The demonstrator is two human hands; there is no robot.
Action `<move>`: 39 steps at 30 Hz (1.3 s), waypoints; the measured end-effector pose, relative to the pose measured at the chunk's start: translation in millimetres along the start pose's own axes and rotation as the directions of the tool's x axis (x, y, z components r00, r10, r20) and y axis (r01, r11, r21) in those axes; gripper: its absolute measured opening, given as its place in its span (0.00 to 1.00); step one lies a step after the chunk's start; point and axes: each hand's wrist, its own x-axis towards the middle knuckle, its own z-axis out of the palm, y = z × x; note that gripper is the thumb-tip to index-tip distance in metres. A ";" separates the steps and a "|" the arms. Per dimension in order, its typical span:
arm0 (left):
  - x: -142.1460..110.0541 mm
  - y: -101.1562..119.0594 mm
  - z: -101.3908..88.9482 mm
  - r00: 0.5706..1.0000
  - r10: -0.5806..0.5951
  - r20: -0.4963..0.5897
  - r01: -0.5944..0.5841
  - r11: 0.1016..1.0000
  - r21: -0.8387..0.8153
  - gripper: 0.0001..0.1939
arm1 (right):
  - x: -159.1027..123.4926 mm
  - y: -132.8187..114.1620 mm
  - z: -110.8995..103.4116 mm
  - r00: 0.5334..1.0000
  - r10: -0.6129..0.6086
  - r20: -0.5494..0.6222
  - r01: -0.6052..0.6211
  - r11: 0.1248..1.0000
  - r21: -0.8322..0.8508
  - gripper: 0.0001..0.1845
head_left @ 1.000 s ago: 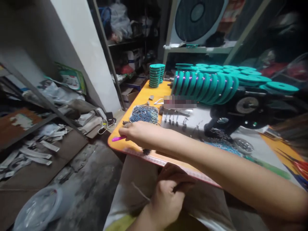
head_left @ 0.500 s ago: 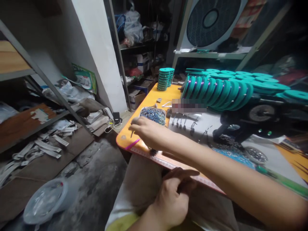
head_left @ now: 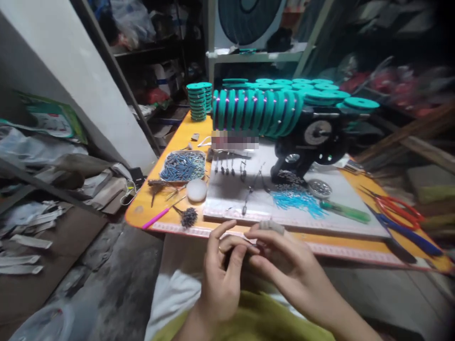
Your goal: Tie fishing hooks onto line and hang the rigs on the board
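Observation:
My left hand and my right hand meet over my lap, just below the front edge of the orange table. Fingertips of both hands pinch together around something too small to name. The right hand's fingers curl toward the left thumb. Nearest on the table are a pink stick, a small dark bristly bundle and a white round lump. Behind these stand a tray of blue pieces and a white mat with small hooked metal parts.
A black machine carries a row of teal discs, with further teal stacks behind. Loose blue pieces, a metal tin, a green-handled tool and red-handled and blue-handled tools lie right. Cluttered shelves stand left.
My right hand has drawn back from the table's left part, leaving the pink stick lying there, and now meets the left hand at my lap. The view has swung to the right.

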 end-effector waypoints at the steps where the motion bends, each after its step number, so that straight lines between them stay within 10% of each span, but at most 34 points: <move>1: -0.9 -1.0 2.6 1.000 -0.013 0.009 0.013 1.000 0.003 0.23 | -3.9 1.5 4.4 0.999 0.035 -0.033 -0.033 0.998 0.057 0.14; 8: -2.4 -6.2 3.5 0.999 -0.034 0.015 0.031 0.985 0.168 0.21 | -7.7 4.7 12.8 0.976 0.133 -0.174 -0.058 0.923 0.379 0.07; 15: 1.6 -7.8 -13.2 0.948 0.249 0.199 -0.319 0.750 0.579 0.18 | -14.3 16.3 6.0 0.948 0.251 -0.195 -0.152 0.898 0.414 0.09; 21: 4.8 -6.0 -5.0 0.871 0.393 0.294 -0.486 0.613 0.623 0.07 | -14.5 16.5 2.7 0.944 0.262 -0.203 -0.147 0.880 0.451 0.07; 34: 1.0 -14.5 5.3 0.891 0.374 0.258 -0.454 0.704 0.547 0.04 | -21.7 18.1 3.9 0.949 0.285 -0.136 -0.159 0.803 0.575 0.06; 39: 5.9 -14.6 3.9 0.745 0.550 0.377 -0.647 0.462 0.607 0.22 | -19.5 17.8 0.9 0.933 0.349 -0.089 -0.236 0.779 0.581 0.14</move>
